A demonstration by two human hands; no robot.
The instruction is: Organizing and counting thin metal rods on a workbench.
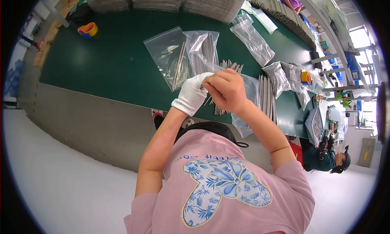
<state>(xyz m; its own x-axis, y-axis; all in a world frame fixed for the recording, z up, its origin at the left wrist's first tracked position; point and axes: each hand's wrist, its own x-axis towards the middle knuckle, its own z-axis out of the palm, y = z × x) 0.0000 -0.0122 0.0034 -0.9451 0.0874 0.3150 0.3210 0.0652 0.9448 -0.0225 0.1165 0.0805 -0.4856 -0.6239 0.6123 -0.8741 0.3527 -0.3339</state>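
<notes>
Head view: gloved left hand [192, 94] and bare right hand [226, 90] meet at frame centre, both pinching rods [227, 66]; rod bundle just beyond fingertips, long axis up-frame; right hand nearer; bag [168, 51] upper left.

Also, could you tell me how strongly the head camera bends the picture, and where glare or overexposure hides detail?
Head view: strong fisheye, the long green-topped table curves and a black ring frames the picture; the windows at right are blown out; the clear plastic bags show white glare; both hands stay sharp.
</notes>
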